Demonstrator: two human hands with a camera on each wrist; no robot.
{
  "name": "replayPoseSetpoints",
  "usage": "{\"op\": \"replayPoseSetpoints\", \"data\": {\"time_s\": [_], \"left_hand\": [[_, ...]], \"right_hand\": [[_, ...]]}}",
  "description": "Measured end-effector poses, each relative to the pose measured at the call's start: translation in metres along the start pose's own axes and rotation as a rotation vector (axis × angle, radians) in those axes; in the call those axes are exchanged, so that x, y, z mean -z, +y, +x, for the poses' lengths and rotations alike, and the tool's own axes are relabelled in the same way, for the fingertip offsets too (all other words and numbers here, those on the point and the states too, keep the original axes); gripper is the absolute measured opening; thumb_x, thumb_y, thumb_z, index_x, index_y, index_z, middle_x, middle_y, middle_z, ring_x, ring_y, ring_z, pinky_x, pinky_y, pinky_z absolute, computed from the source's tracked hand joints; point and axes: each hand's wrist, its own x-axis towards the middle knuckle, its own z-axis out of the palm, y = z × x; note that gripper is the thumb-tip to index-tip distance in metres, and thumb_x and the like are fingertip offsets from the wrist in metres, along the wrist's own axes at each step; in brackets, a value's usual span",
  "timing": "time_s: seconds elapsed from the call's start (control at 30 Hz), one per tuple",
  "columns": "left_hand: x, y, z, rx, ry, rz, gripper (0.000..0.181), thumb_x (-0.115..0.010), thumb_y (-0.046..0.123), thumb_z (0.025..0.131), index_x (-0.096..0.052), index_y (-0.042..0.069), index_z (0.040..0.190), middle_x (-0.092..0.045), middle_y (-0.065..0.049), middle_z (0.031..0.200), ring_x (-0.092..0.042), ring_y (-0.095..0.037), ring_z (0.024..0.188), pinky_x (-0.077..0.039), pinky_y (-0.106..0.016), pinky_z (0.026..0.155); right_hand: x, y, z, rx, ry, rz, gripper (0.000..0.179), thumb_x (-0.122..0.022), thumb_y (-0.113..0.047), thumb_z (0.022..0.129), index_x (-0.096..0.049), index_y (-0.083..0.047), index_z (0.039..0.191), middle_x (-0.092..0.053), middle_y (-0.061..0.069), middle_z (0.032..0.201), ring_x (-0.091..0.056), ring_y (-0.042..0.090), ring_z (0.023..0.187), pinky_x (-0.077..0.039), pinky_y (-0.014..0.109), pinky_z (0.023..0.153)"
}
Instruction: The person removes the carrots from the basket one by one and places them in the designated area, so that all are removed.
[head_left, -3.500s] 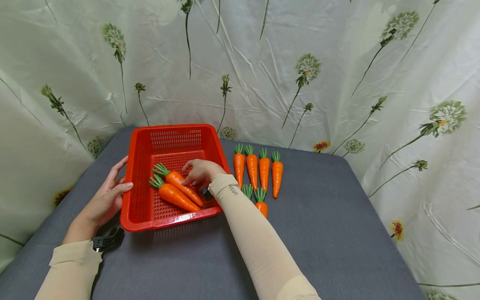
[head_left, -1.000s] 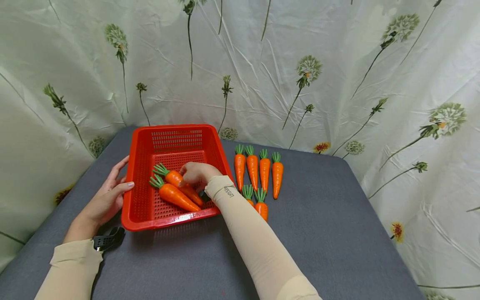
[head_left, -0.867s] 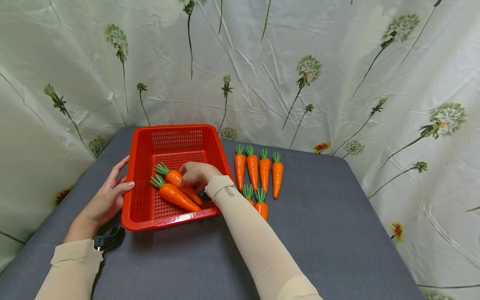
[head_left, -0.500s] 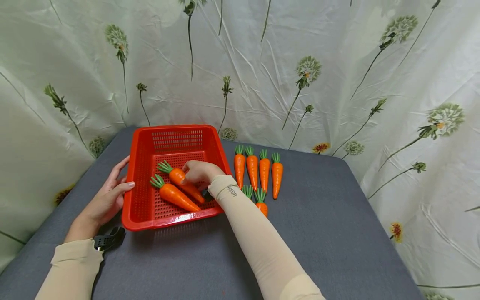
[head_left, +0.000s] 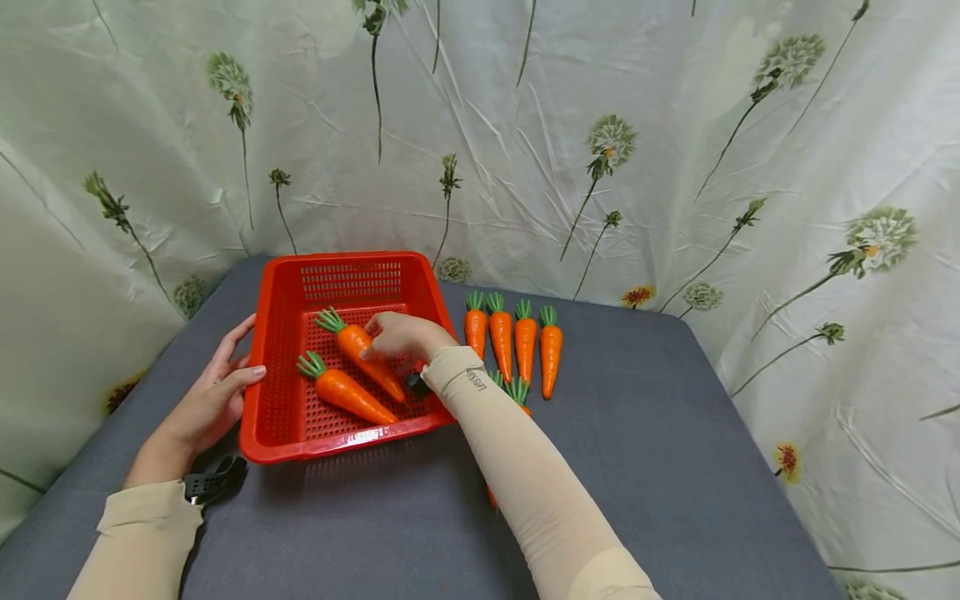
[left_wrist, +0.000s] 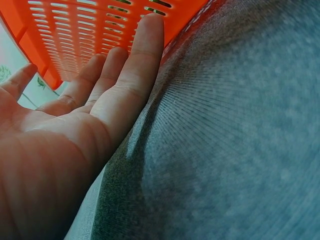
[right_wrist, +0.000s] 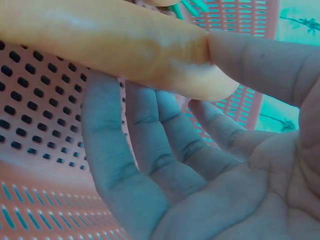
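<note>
A red plastic basket (head_left: 345,444) with slotted walls stands on the grey table, two orange carrots with green tops inside it. My right hand (head_left: 408,340) reaches into the basket and holds the farther carrot (head_left: 367,358) between thumb and fingers. In the right wrist view the thumb presses one side of this carrot (right_wrist: 135,45) and the fingertips meet its underside. The nearer carrot (head_left: 352,396) lies at a slant on the basket floor, a gap between the two. My left hand (head_left: 206,404) rests against the basket's left wall, its fingers (left_wrist: 127,90) fairly straight along the slots.
Right of the basket, several carrots (head_left: 526,342) lie in a row on the grey table (head_left: 637,433), with more carrots (head_left: 517,390) in front of them, partly hidden by the right sleeve. A flower-printed curtain (head_left: 525,150) hangs behind and beside the table.
The farther carrot has shifted with my right hand away from the nearer one, opening a gap between them. My left hand and the basket have stayed in place.
</note>
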Motion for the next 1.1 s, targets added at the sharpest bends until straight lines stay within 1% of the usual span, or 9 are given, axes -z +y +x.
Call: {"op": "replayPoseSetpoints", "data": {"time_s": [0.1, 0.33, 0.43, 0.5, 0.67, 0.77, 0.83, 0.9, 1.1], "left_hand": [[-0.001, 0.000, 0.000, 0.005, 0.003, 0.003, 0.072, -0.040, 0.005, 0.105, -0.006, 0.034, 0.161, -0.048, -0.001, 0.136, -0.069, -0.012, 0.107, -0.062, -0.036, 0.079], [-0.002, 0.000, 0.000, 0.001, -0.007, -0.013, 0.072, -0.040, 0.004, 0.105, -0.006, 0.034, 0.161, -0.048, -0.001, 0.136, -0.069, -0.012, 0.107, -0.062, -0.036, 0.080], [-0.003, -0.001, -0.001, 0.000, -0.008, -0.020, 0.072, -0.040, 0.004, 0.105, -0.006, 0.033, 0.161, -0.049, -0.001, 0.135, -0.070, -0.013, 0.106, -0.062, -0.036, 0.080], [-0.003, 0.000, -0.001, 0.002, -0.007, -0.017, 0.072, -0.040, 0.004, 0.105, -0.006, 0.034, 0.161, -0.049, -0.001, 0.135, -0.070, -0.013, 0.107, -0.062, -0.036, 0.080], [-0.004, 0.001, 0.000, 0.005, 0.001, -0.004, 0.072, -0.041, 0.005, 0.105, -0.006, 0.035, 0.160, -0.048, 0.000, 0.137, -0.069, -0.012, 0.107, -0.062, -0.036, 0.079], [-0.003, 0.001, 0.000, -0.001, -0.005, -0.016, 0.072, -0.040, 0.004, 0.105, -0.006, 0.034, 0.161, -0.048, 0.000, 0.136, -0.069, -0.012, 0.107, -0.062, -0.036, 0.079], [-0.003, 0.000, 0.000, -0.006, -0.009, -0.025, 0.072, -0.039, 0.003, 0.105, -0.006, 0.034, 0.161, -0.049, -0.001, 0.134, -0.069, -0.012, 0.106, -0.062, -0.036, 0.079], [-0.002, 0.000, 0.000, -0.010, -0.011, -0.032, 0.071, -0.039, 0.002, 0.105, -0.006, 0.033, 0.161, -0.050, -0.001, 0.133, -0.070, -0.013, 0.105, -0.062, -0.036, 0.080], [-0.001, -0.001, 0.000, -0.013, -0.005, -0.027, 0.071, -0.039, 0.003, 0.105, -0.007, 0.033, 0.161, -0.050, -0.001, 0.135, -0.070, -0.013, 0.106, -0.062, -0.036, 0.079]], "right_hand": [[0.005, 0.002, -0.003, 0.013, 0.004, 0.018, 0.048, -0.069, -0.019, 0.095, -0.049, -0.013, 0.138, -0.056, 0.004, 0.127, -0.061, 0.018, 0.102, -0.060, 0.039, 0.085], [0.014, 0.007, -0.012, 0.034, 0.003, 0.032, 0.051, -0.067, -0.020, 0.096, -0.045, -0.013, 0.142, -0.049, 0.006, 0.138, -0.061, 0.019, 0.104, -0.060, 0.040, 0.087], [0.017, 0.008, -0.016, 0.049, -0.002, 0.047, 0.052, -0.067, -0.020, 0.097, -0.044, -0.013, 0.142, -0.051, 0.007, 0.135, -0.061, 0.019, 0.103, -0.059, 0.043, 0.090], [0.018, 0.009, -0.020, 0.060, 0.002, 0.058, 0.051, -0.067, -0.020, 0.097, -0.044, -0.013, 0.142, -0.053, 0.007, 0.130, -0.062, 0.019, 0.102, -0.059, 0.044, 0.090], [0.023, 0.008, -0.028, 0.092, 0.019, 0.066, 0.050, -0.067, -0.021, 0.097, -0.045, -0.013, 0.141, -0.058, 0.006, 0.109, -0.061, 0.018, 0.093, -0.060, 0.043, 0.086], [0.025, 0.008, -0.033, 0.111, 0.027, 0.079, 0.051, -0.067, -0.021, 0.097, -0.045, -0.013, 0.141, -0.058, 0.007, 0.102, -0.061, 0.018, 0.088, -0.060, 0.046, 0.086], [0.026, 0.008, -0.037, 0.125, 0.035, 0.090, 0.051, -0.068, -0.021, 0.096, -0.045, -0.014, 0.141, -0.057, 0.009, 0.101, -0.061, 0.019, 0.086, -0.059, 0.048, 0.087], [0.027, 0.008, -0.041, 0.136, 0.045, 0.092, 0.051, -0.068, -0.022, 0.096, -0.045, -0.014, 0.141, -0.056, 0.009, 0.105, -0.062, 0.020, 0.085, -0.059, 0.049, 0.088], [0.030, 0.009, -0.051, 0.165, 0.063, 0.079, 0.051, -0.068, -0.023, 0.096, -0.045, -0.015, 0.142, -0.053, 0.010, 0.109, -0.059, 0.020, 0.083, -0.061, 0.044, 0.083]]}}
